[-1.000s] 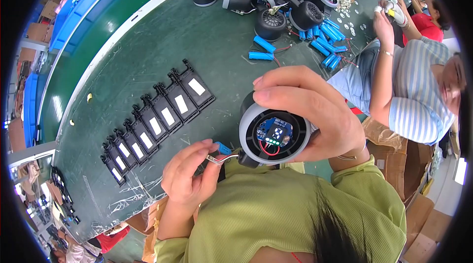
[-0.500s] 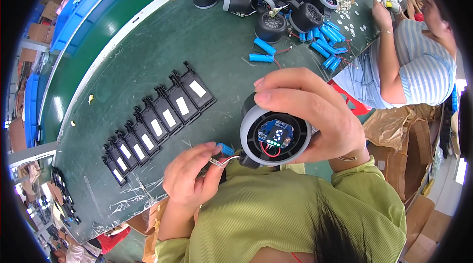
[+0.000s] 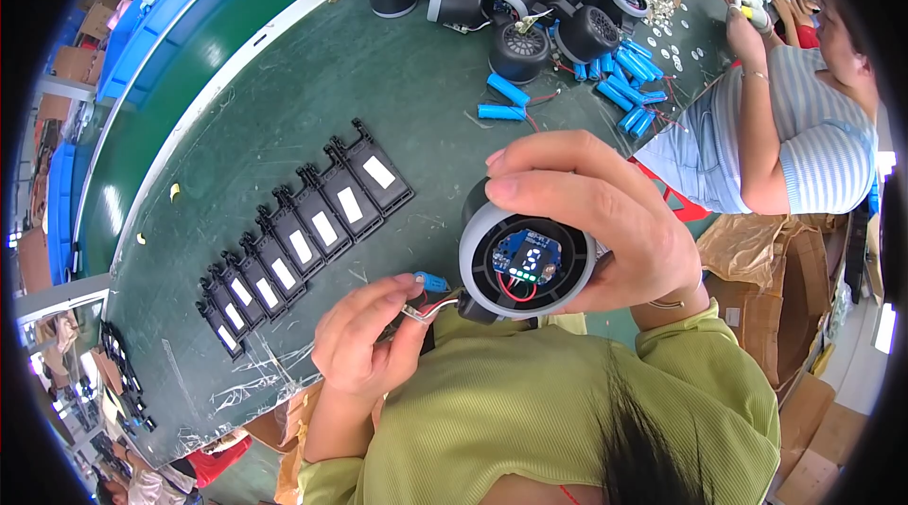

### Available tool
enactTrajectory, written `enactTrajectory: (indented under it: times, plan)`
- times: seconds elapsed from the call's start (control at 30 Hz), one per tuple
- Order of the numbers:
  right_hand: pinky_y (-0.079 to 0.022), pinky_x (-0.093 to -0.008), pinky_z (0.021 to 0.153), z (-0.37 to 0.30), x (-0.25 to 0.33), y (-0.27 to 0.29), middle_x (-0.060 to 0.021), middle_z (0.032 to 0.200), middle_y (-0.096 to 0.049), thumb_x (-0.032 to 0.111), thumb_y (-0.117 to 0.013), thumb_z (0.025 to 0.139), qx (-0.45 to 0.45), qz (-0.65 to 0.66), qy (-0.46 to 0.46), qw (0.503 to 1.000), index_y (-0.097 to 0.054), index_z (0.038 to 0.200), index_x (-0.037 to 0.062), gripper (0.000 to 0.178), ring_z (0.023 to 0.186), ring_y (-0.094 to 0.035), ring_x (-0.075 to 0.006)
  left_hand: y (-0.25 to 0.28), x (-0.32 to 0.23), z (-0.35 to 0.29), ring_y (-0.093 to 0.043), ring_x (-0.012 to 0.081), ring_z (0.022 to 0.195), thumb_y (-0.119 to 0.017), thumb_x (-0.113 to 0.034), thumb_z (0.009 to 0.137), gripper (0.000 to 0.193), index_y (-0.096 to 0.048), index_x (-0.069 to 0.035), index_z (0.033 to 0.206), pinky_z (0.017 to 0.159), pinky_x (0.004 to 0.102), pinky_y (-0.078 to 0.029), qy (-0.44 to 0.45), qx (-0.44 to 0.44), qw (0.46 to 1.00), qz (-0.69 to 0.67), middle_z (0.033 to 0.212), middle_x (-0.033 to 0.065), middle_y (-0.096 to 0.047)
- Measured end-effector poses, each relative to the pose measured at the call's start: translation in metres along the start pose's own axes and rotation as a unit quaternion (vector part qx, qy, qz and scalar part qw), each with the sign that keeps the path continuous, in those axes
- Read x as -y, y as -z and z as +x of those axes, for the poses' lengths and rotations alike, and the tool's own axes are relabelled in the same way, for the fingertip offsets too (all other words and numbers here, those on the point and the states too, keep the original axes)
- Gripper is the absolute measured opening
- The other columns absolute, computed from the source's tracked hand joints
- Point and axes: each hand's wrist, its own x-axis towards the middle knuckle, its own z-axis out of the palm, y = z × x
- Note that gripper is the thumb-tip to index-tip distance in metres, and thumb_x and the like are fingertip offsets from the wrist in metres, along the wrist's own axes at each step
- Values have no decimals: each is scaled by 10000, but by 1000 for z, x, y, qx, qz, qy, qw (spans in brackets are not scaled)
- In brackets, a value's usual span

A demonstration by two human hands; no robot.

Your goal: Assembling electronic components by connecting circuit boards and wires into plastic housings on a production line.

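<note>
My right hand grips a round black motor housing with a grey rim, tilted so its open side faces up. Inside sits a blue circuit board with a lit white display and small green lights; a red wire loops below it. Low beside the housing, my left hand pinches a small pale board or connector on thin red and white wires leading to the housing. A blue cylindrical battery shows just beyond the left fingertips; whether those fingers touch it I cannot tell.
Black rectangular covers with white labels lie in a slanted row on the green table. Farther off are a pile of black housings and several blue batteries. A co-worker sits at the right, near cardboard boxes.
The lit pattern on the display has changed. The housing has shifted very slightly left, and the battery by my left fingertips has turned a little. The co-worker's arm has moved.
</note>
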Motion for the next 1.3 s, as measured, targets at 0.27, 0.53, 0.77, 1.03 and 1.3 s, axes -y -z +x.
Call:
enactTrajectory:
  times: [0.27, 0.53, 0.77, 1.03, 1.3]
  plan:
    - [-490, -363, 760, -1, -1, 1, -197, 1031, -533, 119, -803, 573, -1, -2, 0, 1000, -510, 1097, -34, 620, 914, -576, -312, -2, -1, 3, -650, 226, 669, -736, -20, 660, 296, -535, 10, 874, 563, 277, -527, 8, -7, 1000, 11, 793, 151, -639]
    - [-473, -389, 772, 2, -8, -1, -234, 1021, -539, 191, -816, 539, -38, -27, 49, 998, -503, 1078, -50, 668, 912, -571, -337, -38, 9, -19, -631, 212, 862, -667, -6, 728, 424, -445, 9, 1089, 763, 300, -487, 203, 39, 969, -138, 987, 143, -613]
    - [-443, -361, 797, -3, -13, 0, -121, 1025, -579, 172, -829, 479, -68, -17, -15, 997, -551, 1065, -8, 673, 941, -553, -292, -51, 6, -28, -622, 149, 812, -651, 29, 745, 329, -503, 20, 1040, 715, 248, -495, 266, 80, 920, -275, 935, 95, -601]
    - [-419, -347, 834, 13, -25, 9, -132, 1060, -562, 182, -827, 483, -48, -27, -22, 998, -543, 1084, -12, 693, 968, -536, -288, -44, 3, -16, -585, 104, 830, -561, 22, 831, 156, -562, -4, 985, 655, 226, -482, 392, 123, 794, -448, 900, 63, -574]
    - [-392, -267, 921, 51, -57, -1, -92, 1175, -486, 152, -827, 578, -45, 34, -42, 998, -407, 1230, -43, 799, 1066, -492, -149, 4, 65, 43, -597, 171, 651, -674, -126, 739, 103, -679, -47, 806, 598, 270, -462, 289, 32, 957, 16, 749, 91, -620]
